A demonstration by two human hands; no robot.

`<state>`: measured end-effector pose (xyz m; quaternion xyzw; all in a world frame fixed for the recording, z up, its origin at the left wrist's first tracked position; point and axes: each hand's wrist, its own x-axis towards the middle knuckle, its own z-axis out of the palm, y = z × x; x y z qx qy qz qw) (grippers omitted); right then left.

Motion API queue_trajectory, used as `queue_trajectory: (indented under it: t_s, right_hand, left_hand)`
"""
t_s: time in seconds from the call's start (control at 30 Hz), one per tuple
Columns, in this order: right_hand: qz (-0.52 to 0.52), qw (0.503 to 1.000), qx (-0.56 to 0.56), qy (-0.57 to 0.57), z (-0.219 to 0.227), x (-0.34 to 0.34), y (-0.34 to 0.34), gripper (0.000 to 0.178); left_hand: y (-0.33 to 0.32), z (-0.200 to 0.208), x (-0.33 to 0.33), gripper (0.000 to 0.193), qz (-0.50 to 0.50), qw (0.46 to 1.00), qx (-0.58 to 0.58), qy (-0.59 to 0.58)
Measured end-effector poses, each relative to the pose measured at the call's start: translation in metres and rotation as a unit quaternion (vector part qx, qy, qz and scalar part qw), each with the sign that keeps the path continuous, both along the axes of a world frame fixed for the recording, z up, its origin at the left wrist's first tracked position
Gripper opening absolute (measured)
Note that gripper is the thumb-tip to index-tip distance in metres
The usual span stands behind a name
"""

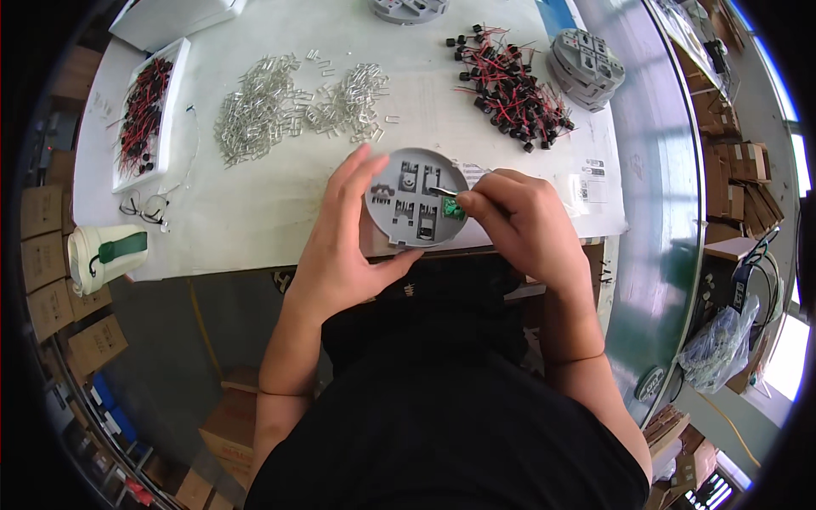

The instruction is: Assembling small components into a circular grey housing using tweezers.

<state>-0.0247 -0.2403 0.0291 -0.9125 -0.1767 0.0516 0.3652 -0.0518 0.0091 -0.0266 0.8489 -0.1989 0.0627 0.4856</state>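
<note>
1. Right hand [520,223]: its bent fingers cover one end of the slim metal piece [442,191] — too small to identify.
2. Green board [452,209]: details too small to tell.
3. Left hand [336,234]: its fingers mask some rim of the round gray housing [416,197].
4. Gray disc [409,10], white box [174,21] — both cut by the top edge.

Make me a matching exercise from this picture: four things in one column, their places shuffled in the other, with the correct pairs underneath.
Things
1. Slim metal tool
2. Grey round housing
3. Silver U-shaped pieces
4. White tray

Places
A. Toward the left edge of the table
B. Pinched in the right hand
C. Between the tray and the loose heap of black parts with red wires
D. Held in the left hand

Pairs: 1-B, 2-D, 3-C, 4-A
</note>
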Motion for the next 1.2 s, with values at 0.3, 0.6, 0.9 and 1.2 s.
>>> queue_trajectory:
  t_s: [0.3,0.6,0.9,1.2]
  right_hand:
    - [0.047,0.985,-0.165,0.001,0.017,0.001,0.028,0.033]
    - [0.020,0.983,-0.181,0.020,0.008,0.006,0.032,0.036]
    - [0.033,0.986,-0.165,-0.001,0.006,0.007,0.029,0.039]
    - [0.019,0.989,-0.148,0.007,0.001,0.008,0.030,0.040]
  left_hand:
    - [-0.009,0.006,0.009,0.123,0.013,0.996,0.083,-0.006]
    - [-0.017,-0.003,0.012,0.123,0.043,0.997,0.068,-0.008]
    - [-0.016,-0.002,0.011,0.122,0.041,0.996,0.074,-0.007]
    - [-0.016,-0.004,0.011,0.121,0.040,0.997,0.065,-0.011]
